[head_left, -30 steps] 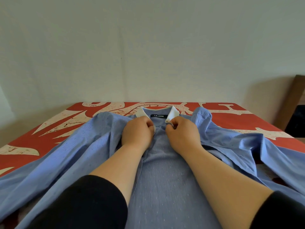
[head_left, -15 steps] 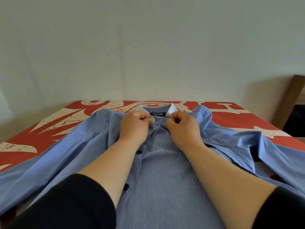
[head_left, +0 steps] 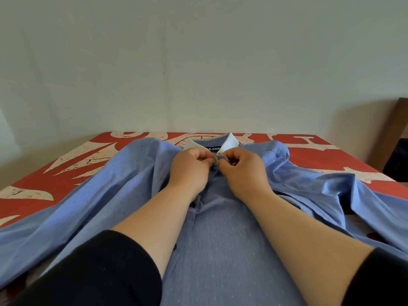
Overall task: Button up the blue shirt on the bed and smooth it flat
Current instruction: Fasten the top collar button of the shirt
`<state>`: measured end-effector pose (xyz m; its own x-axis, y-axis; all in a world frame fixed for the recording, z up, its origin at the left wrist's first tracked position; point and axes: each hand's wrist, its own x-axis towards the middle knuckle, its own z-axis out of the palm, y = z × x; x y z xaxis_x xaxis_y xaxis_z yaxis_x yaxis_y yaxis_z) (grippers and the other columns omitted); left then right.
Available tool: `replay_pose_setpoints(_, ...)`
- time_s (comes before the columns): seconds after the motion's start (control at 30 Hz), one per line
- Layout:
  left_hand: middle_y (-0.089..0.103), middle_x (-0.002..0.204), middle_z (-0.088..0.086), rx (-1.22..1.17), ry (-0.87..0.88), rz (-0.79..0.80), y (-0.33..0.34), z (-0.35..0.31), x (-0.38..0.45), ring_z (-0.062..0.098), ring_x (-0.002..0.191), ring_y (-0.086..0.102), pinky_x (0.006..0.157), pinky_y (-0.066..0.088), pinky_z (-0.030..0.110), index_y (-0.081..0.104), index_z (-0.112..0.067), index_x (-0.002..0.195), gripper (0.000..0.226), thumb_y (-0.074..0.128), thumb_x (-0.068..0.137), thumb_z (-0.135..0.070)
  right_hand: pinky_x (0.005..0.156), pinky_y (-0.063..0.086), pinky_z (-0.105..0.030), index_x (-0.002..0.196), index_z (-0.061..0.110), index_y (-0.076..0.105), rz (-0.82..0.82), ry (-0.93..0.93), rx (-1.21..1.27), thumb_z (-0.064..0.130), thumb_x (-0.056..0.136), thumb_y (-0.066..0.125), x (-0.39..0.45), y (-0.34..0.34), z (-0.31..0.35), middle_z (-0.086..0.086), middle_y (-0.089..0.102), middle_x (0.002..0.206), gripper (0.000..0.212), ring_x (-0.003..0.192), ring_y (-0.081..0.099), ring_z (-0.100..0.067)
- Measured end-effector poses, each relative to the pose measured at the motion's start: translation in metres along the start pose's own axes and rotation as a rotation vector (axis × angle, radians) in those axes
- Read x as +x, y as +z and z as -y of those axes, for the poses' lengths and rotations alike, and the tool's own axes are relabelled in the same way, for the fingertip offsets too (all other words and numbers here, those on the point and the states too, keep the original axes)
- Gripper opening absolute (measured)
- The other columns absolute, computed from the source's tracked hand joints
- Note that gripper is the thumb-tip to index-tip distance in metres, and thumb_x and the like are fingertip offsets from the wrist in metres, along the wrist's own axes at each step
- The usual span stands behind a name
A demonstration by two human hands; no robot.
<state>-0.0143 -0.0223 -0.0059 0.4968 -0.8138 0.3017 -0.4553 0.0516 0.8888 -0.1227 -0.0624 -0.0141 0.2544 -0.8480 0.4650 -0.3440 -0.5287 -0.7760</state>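
shirt: light blue cotton button-up shirt with fine white dots is lying face up on the bed, collar end pointing away toward the wall, sleeves spreading out to both sides
collar: white-lined collar is sitting open at the far end, dark neck label showing just behind the fingers
left hand: left hand is resting on the shirt's top front, thumb and forefinger pinching narrow on the left placket edge just below the collar
right hand: right hand is pinching the opposite placket edge the same way, fingers curling in tight, knuckles almost touching the left hand
grip: both are closing on fabric at the neck; the button itself is hiding between the fingertips, cannot tell if it is through the hole
placket: lower front is overlapping, small dark buttons peeking out beside the left forearm
sleeves of person: black sleeves are covering both arms near the bottom edge
bed: red bedspread with cream print is lying under the shirt, running up to the plain pale wall
right edge: brown wooden frame is leaning by the wall
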Motion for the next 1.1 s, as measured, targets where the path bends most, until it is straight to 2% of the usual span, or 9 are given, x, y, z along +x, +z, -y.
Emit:
replay_pose_setpoints(0.2, 0.06, 0.071, -0.016, -0.007, 0.001, 0.017, -0.0004, -0.0004, -0.0012, -0.002, 0.067, 0.054, 0.048, 0.038, -0.002, 0.067, -0.023, 0.079, 0.013, 0.062, 0.085, -0.014, 0.062, 0.044, -0.026, 0.07, 0.024, 0.063, 0.002, 0.014, -0.029, 0.019, 0.083, 0.06, 0.0008, 0.0015, -0.0007, 0.014, 0.056, 0.061, 0.013, 0.063, 0.053, -0.008)
replay_pose_setpoints(0.3, 0.06, 0.072, -0.017, 0.008, 0.01, 0.032, 0.0001, 0.0001, -0.0019, -0.002, 0.068, 0.054, 0.051, 0.041, 0.006, 0.065, -0.026, 0.076, 0.015, 0.062, 0.085, -0.015, 0.063, 0.045, -0.026, 0.071, 0.023, 0.065, 0.003, 0.013, -0.044, 0.019, 0.083, 0.061, 0.0013, 0.0014, -0.0012, 0.016, 0.056, 0.06, 0.013, 0.065, 0.054, -0.009)
replay_pose_setpoints(0.47, 0.062, 0.073, -0.014, -0.012, -0.006, 0.053, 0.0003, 0.0011, -0.0023, -0.001, 0.067, 0.056, 0.054, 0.039, 0.009, 0.064, -0.028, 0.074, 0.017, 0.062, 0.085, -0.015, 0.057, 0.041, -0.02, 0.066, 0.027, 0.061, 0.012, 0.015, -0.052, 0.019, 0.082, 0.061, 0.0012, 0.0009, -0.0008, 0.016, 0.055, 0.058, 0.018, 0.058, 0.05, -0.003)
replay_pose_setpoints(0.63, 0.065, 0.072, -0.009, -0.071, -0.044, 0.055, -0.0005, 0.003, -0.0019, 0.006, 0.067, 0.06, 0.056, 0.046, 0.015, 0.063, -0.028, 0.068, 0.021, 0.063, 0.084, -0.014, 0.058, 0.042, -0.025, 0.063, 0.023, 0.064, 0.064, 0.051, -0.011, 0.021, 0.082, 0.058, -0.0011, 0.0012, 0.005, 0.011, 0.057, 0.056, 0.02, 0.057, 0.05, -0.006)
replay_pose_setpoints(0.77, 0.065, 0.066, -0.006, -0.1, -0.049, 0.065, -0.0002, 0.0058, -0.0014, 0.008, 0.062, 0.058, 0.059, 0.047, 0.02, 0.063, -0.026, 0.063, 0.026, 0.064, 0.083, -0.01, 0.049, 0.026, -0.029, 0.044, 0.019, 0.039, 0.081, 0.119, 0.037, 0.013, 0.086, 0.046, 0.0012, -0.0009, 0.0078, 0.002, 0.038, 0.046, 0.043, 0.05, 0.033, -0.013)
replay_pose_setpoints(0.83, 0.064, 0.064, -0.006, -0.102, -0.047, 0.065, 0.0, 0.006, -0.0015, 0.008, 0.059, 0.057, 0.059, 0.048, 0.019, 0.062, -0.027, 0.062, 0.028, 0.063, 0.083, -0.008, 0.053, 0.03, -0.03, 0.049, 0.016, 0.052, 0.111, 0.151, 0.082, 0.008, 0.085, 0.044, 0.0019, -0.0046, 0.007, 0.001, 0.045, 0.051, 0.038, 0.052, 0.036, -0.013)
replay_pose_setpoints(0.9, 0.064, 0.062, -0.006, -0.11, -0.041, 0.069, 0.0, 0.0058, -0.002, 0.006, 0.056, 0.057, 0.054, 0.049, 0.014, 0.062, -0.027, 0.062, 0.029, 0.063, 0.083, -0.006, 0.058, 0.039, -0.022, 0.07, 0.016, 0.067, 0.156, 0.158, 0.079, 0.009, 0.086, 0.048, 0.0004, -0.007, 0.0058, 0.005, 0.058, 0.062, 0.026, 0.058, 0.047, -0.007)
replay_pose_setpoints(0.97, 0.064, 0.06, -0.007, -0.122, -0.036, 0.071, -0.0006, 0.005, -0.0028, 0.003, 0.053, 0.057, 0.049, 0.047, 0.008, 0.062, -0.027, 0.061, 0.03, 0.063, 0.082, -0.006, 0.058, 0.041, -0.012, 0.075, 0.023, 0.066, 0.169, 0.135, 0.07, 0.013, 0.086, 0.055, -0.0004, -0.0071, 0.0044, 0.013, 0.06, 0.066, 0.019, 0.062, 0.052, 0.0)
replay_pose_setpoints(1.1, 0.065, 0.059, -0.009, -0.103, -0.038, 0.08, -0.0015, 0.0042, -0.0036, 0.004, 0.052, 0.058, 0.053, 0.05, 0.011, 0.064, -0.028, 0.059, 0.03, 0.064, 0.081, -0.007, 0.057, 0.039, -0.013, 0.073, 0.024, 0.066, 0.149, 0.123, 0.044, 0.012, 0.082, 0.06, 0.0016, -0.0054, 0.0019, 0.016, 0.061, 0.066, 0.016, 0.062, 0.053, 0.001)
